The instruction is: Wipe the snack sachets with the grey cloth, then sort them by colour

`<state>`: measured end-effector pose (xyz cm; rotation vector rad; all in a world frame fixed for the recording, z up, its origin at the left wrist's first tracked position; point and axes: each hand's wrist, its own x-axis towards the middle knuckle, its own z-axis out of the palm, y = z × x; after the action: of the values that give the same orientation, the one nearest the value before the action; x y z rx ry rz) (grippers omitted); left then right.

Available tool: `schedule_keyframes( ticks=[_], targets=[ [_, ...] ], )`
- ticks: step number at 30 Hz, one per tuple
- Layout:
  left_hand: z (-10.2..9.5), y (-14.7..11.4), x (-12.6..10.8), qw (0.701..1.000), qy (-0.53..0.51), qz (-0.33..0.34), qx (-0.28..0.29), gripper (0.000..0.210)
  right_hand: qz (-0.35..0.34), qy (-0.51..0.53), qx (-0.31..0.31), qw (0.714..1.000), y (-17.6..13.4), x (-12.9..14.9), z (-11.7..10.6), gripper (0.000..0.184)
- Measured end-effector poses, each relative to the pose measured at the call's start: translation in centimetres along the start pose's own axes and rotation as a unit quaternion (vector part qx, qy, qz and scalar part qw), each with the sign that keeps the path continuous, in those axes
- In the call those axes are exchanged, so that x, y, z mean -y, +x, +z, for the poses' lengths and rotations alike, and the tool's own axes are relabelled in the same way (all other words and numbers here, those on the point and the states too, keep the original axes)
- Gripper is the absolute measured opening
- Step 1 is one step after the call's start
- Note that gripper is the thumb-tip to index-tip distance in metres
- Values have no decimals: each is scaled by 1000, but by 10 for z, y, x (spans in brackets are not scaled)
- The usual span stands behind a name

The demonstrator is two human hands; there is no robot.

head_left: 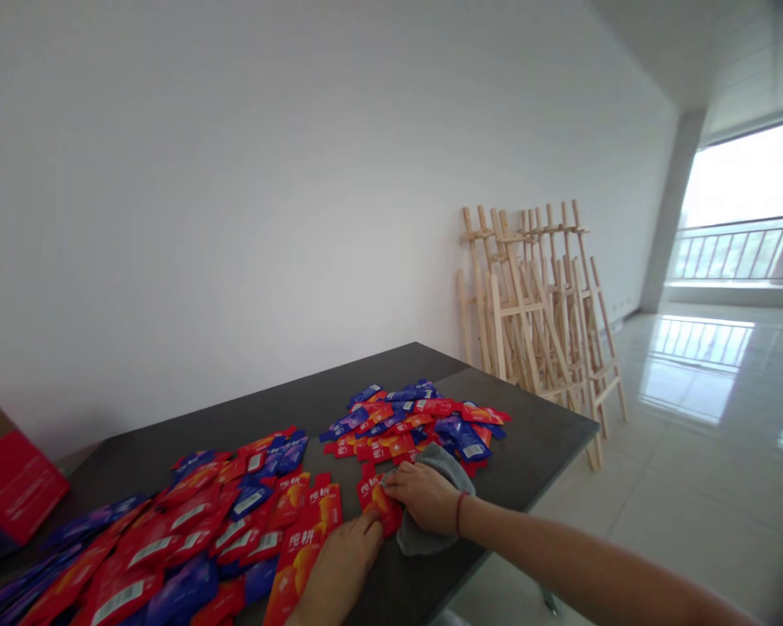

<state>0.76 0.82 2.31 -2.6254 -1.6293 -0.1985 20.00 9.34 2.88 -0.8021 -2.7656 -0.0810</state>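
Note:
A red pouch (372, 497) with orange fruit printed on it lies on the dark table between my hands. My left hand (349, 554) grips its lower left edge, with the fingertips curled and partly hidden. In my right hand (424, 497) is a grey cloth (436, 537), bunched under the palm and pressed over the pouch's right side. Just left of my left hand, more red pouches (300, 543) lie face up. Beyond my right hand spreads a loose pile of red and blue pouches (401, 422).
A larger heap of red and blue pouches (196, 513) covers the table's left side. At the far left stands a red box (19, 487). Several wooden easels (528, 304) lean against the white wall beyond the dark table's (548, 426) right end.

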Motion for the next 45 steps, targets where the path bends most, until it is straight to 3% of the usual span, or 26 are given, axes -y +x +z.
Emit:
schedule_keyframes(
  ticks=[12,19,23,28,30,33,36,38,41,45],
  targets=[
    [1,0,-1,1000,-9,-5,2,29,-107,7,18,994,-45,8,-10,37],
    [-9,0,-6,1000,-12,-19,17,26,-54,-20,3,998,2,-8,-2,36],
    [-11,1,-6,999,4,-12,31,27,-51,-35,-5,998,37,-6,5,32],
    [-13,3,-7,999,2,-22,43,27,19,-50,24,998,63,2,12,23],
    [-13,3,-7,999,1,-24,38,27,9,-40,19,999,59,4,11,22],
    [-10,3,-6,999,0,-22,33,28,-59,2,8,998,38,6,9,25],
    [-7,0,-3,999,-13,-19,30,29,-91,43,0,995,9,4,7,40],
    [-7,-2,-2,999,-28,-27,17,27,-64,56,-5,996,-7,-3,6,45],
    [-11,0,-4,998,-45,-49,-16,25,38,48,-19,998,-20,-17,6,40],
    [-15,20,-14,996,-25,-71,-40,36,110,35,-37,993,-23,-27,8,33]
  ],
)
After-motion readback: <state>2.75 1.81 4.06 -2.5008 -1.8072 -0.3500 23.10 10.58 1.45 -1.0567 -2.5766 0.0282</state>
